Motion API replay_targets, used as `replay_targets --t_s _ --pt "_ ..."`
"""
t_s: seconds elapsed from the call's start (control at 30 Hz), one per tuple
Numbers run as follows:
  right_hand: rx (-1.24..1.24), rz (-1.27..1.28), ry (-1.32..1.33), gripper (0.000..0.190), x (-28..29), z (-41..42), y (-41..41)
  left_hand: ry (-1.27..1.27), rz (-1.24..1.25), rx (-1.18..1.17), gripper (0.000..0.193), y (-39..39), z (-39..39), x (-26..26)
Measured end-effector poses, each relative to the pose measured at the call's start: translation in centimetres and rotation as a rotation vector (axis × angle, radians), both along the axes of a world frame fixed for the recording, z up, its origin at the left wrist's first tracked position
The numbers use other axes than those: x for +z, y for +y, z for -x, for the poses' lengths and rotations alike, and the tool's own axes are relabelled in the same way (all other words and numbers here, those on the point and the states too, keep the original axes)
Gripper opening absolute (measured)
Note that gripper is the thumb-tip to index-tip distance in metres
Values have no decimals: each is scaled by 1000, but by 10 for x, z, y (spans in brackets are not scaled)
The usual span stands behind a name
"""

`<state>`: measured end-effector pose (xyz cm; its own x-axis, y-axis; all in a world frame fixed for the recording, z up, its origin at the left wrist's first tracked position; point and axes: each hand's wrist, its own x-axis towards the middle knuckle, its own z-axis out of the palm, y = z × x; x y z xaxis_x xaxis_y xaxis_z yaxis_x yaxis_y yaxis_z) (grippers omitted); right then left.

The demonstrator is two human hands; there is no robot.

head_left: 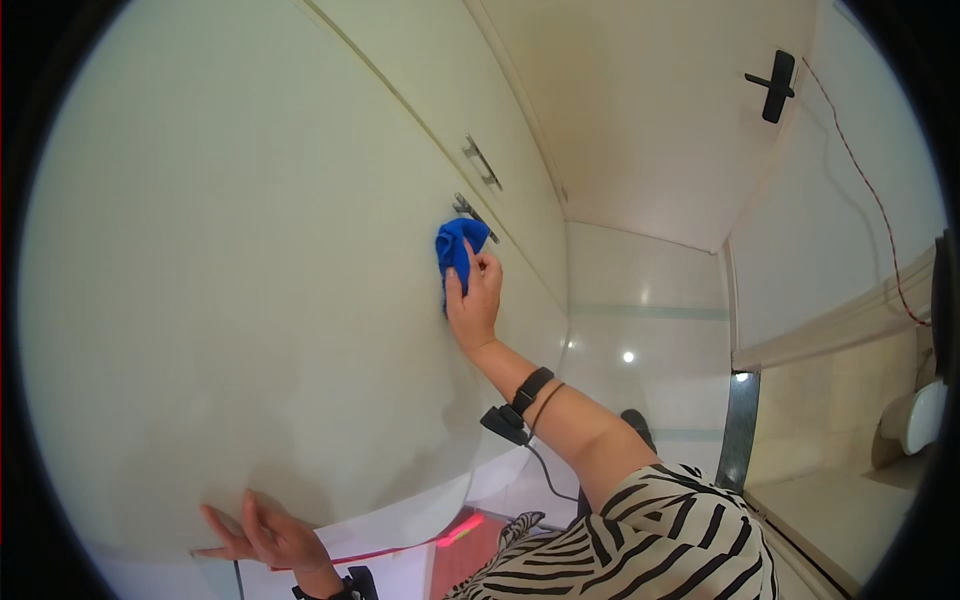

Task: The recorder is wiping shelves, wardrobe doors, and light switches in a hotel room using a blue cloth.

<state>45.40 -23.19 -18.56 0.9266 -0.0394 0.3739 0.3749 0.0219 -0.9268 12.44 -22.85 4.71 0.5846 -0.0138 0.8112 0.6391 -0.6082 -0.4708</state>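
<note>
My right hand (pixel 478 304) grips a crumpled blue cloth (pixel 459 236) against a large cream cabinet door (pixel 247 247). The cloth lies at the lower end of a slim metal pull handle (pixel 474 216) and covers part of it. A second metal handle (pixel 482 161) is fixed to the neighbouring door panel (pixel 442 82), across a narrow seam. At the lower left, my left hand (pixel 274 536) has its fingers spread near the door's edge and holds nothing. Whether its fingertips press on the door I cannot tell.
A black strap with a cabled device (pixel 514 420) sits on my right forearm. Beyond the cabinet are a pale room door with a black lever handle (pixel 778 86), a glossy tiled floor (pixel 645 277), a dark threshold (pixel 739 427) and a white toilet (pixel 922 420). A twisted cord (pixel 874 184) hangs at right.
</note>
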Motion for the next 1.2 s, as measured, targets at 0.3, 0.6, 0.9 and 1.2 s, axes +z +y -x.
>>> replay_targets --t_s 0.3,0.6,0.9,1.2 --pt "54 219 299 45 -86 -3 -6 -38 -55 33 25 5 4 1" --pt "395 -578 892 30 -84 -105 -14 -80 -54 -22 25 12 3 -5" --pt "684 -349 222 32 54 -163 -18 -101 34 11 22 3 9 -12" --pt "541 117 647 34 -90 -142 -28 -93 51 167 28 -5 22 -21"
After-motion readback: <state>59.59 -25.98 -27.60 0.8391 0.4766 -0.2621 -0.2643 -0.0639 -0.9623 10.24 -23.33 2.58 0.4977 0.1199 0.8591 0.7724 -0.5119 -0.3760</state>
